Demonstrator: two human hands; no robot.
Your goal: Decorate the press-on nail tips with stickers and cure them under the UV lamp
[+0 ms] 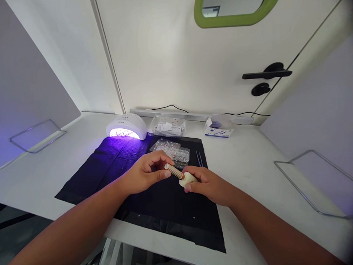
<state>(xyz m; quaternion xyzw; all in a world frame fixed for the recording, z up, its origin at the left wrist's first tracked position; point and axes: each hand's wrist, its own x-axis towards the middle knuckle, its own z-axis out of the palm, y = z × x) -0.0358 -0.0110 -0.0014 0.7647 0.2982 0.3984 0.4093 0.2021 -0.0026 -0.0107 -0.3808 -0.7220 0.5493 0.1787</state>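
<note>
Over the black sheet [173, 209] I hold a small pale, cream-coloured nail polish bottle [188, 180] with a long ribbed gold cap [174, 171]. My right hand [205, 182] is closed around the bottle's body. My left hand [149, 170] has thumb and fingertips at the far end of the cap, pinching it. The bottle lies tilted, its cap pointing left and up. Just behind my hands are clear packets of small decorations [166, 146] and a clear case [181, 156] of similar bits. Dark tweezers [199, 159] lie to the right of them.
A white nail lamp [127, 125] glows purple at the back left. Beside it stand a clear plastic tub [168, 127] of white packets and an opened alcohol pads box [218, 130]. Wire frames [39, 137] flank the white table [245, 166]. Two tiny white dots lie on the sheet's front part.
</note>
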